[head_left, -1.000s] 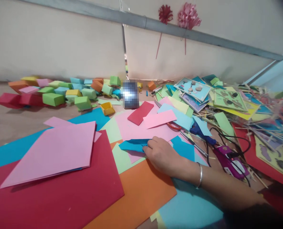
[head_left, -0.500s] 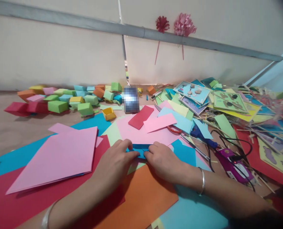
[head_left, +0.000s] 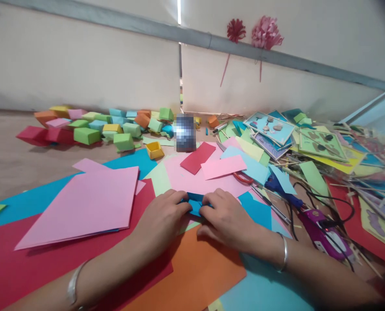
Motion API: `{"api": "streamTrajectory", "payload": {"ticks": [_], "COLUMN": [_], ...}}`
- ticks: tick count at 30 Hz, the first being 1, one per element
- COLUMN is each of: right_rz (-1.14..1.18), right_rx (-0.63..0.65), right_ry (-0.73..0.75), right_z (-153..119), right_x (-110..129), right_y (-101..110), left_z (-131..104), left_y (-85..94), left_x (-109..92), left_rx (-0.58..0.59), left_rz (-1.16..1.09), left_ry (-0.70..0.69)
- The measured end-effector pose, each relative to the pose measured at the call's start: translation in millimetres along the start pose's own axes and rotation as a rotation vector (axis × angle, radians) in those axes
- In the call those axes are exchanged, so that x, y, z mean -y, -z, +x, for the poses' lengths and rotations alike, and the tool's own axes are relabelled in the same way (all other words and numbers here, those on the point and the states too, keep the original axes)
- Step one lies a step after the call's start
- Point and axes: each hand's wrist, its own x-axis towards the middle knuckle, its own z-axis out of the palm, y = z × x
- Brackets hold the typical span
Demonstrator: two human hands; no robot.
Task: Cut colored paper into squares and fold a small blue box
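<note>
A small folded piece of blue paper (head_left: 195, 204) with raised sides is held between both hands above the sheets. My left hand (head_left: 164, 211) pinches its left end, with fingers on top and the thumb at the near side. At its right end, my right hand (head_left: 226, 214) grips with the fingers, and its thumb sits lower, apart from the paper. Under the hands lie an orange sheet (head_left: 192, 268) and a pink sheet (head_left: 176, 172). A red strip (head_left: 198, 157) and a pink strip (head_left: 224, 166) rest just beyond.
Folded paper boxes (head_left: 87, 135) crowd the back left, near a yellow open box (head_left: 154, 150). Stacked pink sheets (head_left: 82, 203) lie left. To the right are scissors (head_left: 242, 178), a pen (head_left: 272, 204), a blue glue gun (head_left: 281, 190) and a purple corded device (head_left: 328, 235).
My right thumb has come off the blue paper and dropped toward the orange sheet. Both hands still hold the paper's ends. The camera view has shifted slightly left.
</note>
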Motion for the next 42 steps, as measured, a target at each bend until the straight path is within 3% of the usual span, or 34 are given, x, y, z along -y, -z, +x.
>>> {"api": "streamTrajectory", "payload": {"ticks": [5,12,16,19,22,25,27,29,31,34,42], "right_rz": [0.145,0.413,0.39,0.419,0.51,0.632,0.719,0.781,0.795,0.764,0.698], "right_rx": [-0.064,-0.102,0.015,0.054,-0.062,-0.201,-0.216,-0.2,-0.182,-0.188,-0.341], "right_ry": [-0.082,-0.277,-0.338,-0.386,-0.457,-0.518,-0.533,-0.519,-0.493,-0.483,-0.444], "right_z": [3,10,10,11,14,14,13,11,9,8,10], "right_x": [-8,-27,-26,-23,-20,-16,-10,-2,4,8,7], "right_y": [5,-6,-6,-4,-2,-1,-2,-4,-6,-9,-12], "left_z": [0,1,3,6,10,12,11,9,7,6,9], "left_y": [-3.2,-11.5,-17.6,-15.3,-6.7,2.5,5.8,5.9,3.7,-0.6,0.2], "left_x": [-1,4,11,14,8,-9,-22,-32,-38,-38,-32], "left_rx": [-0.044,-0.084,-0.231,-0.387,-0.477,-0.395,-0.254,-0.132,-0.076,-0.095,-0.09], "left_rz": [-0.027,-0.109,-0.17,-0.235,-0.574,-1.132,-1.454,-1.589,-1.557,-1.422,-1.262], "left_ry": [-0.005,-0.076,-0.104,0.031,0.32,0.641,0.71,0.711,0.748,0.797,0.669]}}
